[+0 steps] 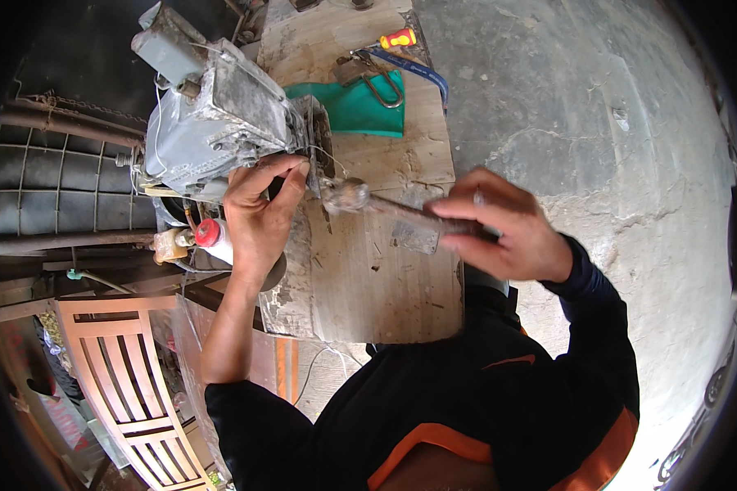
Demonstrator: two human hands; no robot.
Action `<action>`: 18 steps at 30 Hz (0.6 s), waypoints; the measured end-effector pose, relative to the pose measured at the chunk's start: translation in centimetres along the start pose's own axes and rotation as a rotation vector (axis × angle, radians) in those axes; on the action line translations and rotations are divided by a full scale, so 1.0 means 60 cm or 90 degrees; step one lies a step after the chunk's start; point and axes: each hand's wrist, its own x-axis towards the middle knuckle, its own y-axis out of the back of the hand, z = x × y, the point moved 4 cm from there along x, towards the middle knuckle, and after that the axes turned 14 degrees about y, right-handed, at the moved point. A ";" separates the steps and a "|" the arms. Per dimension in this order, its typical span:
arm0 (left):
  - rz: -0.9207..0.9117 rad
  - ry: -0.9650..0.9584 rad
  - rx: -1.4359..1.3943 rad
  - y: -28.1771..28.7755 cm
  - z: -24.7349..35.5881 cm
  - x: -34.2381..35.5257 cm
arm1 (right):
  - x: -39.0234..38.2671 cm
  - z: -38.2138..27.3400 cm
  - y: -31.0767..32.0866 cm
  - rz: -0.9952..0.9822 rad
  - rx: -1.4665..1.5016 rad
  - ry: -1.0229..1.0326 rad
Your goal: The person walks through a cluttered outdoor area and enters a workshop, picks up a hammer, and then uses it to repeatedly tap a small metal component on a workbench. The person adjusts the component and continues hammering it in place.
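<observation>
Right hand: I see it clamped on a grimy metal tool, just right of the engine block.
Left hand: fingers pressed on the engine block's near edge.
Counter: bare wood nearest me.
Far edge: green cloth, orange-handled screwdriver beyond the block.

Single head-worn fisheye view, looking steeply down, close over the workbench

one engine, one hammer, one screwdriver
</observation>
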 end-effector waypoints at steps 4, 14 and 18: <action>0.027 0.018 -0.033 -0.003 -0.009 -0.005 | 0.047 0.008 0.013 -0.034 -0.125 0.005; 0.002 0.037 -0.039 -0.005 -0.015 0.010 | 0.065 0.017 -0.003 -0.067 -0.247 0.098; -0.035 0.017 -0.004 -0.005 -0.012 0.014 | 0.071 0.022 0.003 -0.045 -0.245 0.114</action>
